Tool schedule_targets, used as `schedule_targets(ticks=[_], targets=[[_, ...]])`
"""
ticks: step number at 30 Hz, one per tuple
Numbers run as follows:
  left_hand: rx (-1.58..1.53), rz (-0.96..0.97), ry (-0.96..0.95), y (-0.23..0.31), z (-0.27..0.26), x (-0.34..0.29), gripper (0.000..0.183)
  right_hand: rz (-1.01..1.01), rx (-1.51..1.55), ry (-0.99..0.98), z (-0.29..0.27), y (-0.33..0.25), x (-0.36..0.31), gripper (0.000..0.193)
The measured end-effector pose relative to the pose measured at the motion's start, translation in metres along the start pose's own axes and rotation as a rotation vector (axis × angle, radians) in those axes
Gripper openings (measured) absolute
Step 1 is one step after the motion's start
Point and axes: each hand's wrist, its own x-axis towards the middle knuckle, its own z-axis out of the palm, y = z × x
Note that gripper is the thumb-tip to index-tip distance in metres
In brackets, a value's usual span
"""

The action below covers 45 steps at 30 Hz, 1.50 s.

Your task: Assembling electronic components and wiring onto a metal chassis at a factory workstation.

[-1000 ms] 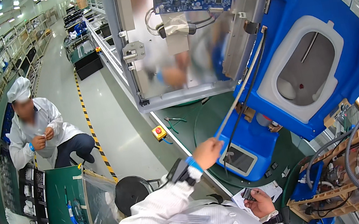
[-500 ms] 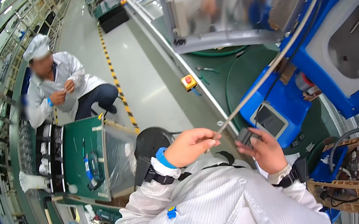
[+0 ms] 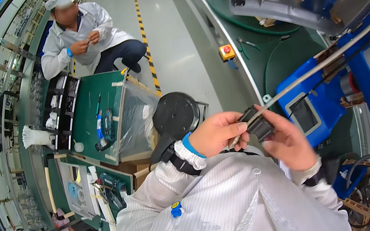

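Past the blue machine [image 3: 330,113], the cable [image 3: 307,76] is stretched to the left hand [image 3: 217,134], where it is pinched, while in the right hand [image 3: 292,140] the block [image 3: 261,129] is held against it, apparently around it, straightness being best kept there.

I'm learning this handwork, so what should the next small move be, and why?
Probably settle the pale cable against the dark block: the left hand pinches the cable near where it crosses the block, which the right hand holds.
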Motion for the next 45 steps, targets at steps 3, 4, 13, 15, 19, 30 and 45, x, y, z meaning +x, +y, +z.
schedule_targets(ticks=[3,4,13,15,19,30,45], targets=[[-0.046,-0.041,-0.041,0.011,0.012,-0.005,0.025,0.171,0.196,-0.285,-0.033,-0.012,0.012,0.069],[-0.081,-0.057,-0.077,0.011,0.012,-0.004,0.025,0.178,0.259,-0.243,-0.030,-0.010,0.014,0.069],[-0.111,0.018,-0.022,0.001,0.014,-0.003,0.025,0.166,0.230,-0.042,-0.001,-0.003,0.022,0.074],[-0.101,0.033,-0.038,0.000,0.017,-0.005,0.025,0.118,0.163,-0.046,0.005,-0.005,0.024,0.078],[-0.143,0.045,-0.024,0.001,0.021,-0.013,0.024,0.153,0.142,-0.109,0.006,-0.013,0.021,0.085],[-0.270,0.085,-0.099,-0.005,0.039,-0.018,0.018,0.020,0.221,-0.112,0.016,-0.008,0.010,0.078],[0.140,0.335,-0.012,-0.032,0.052,-0.029,0.026,-0.007,0.007,0.053,0.029,-0.015,-0.003,0.041]])
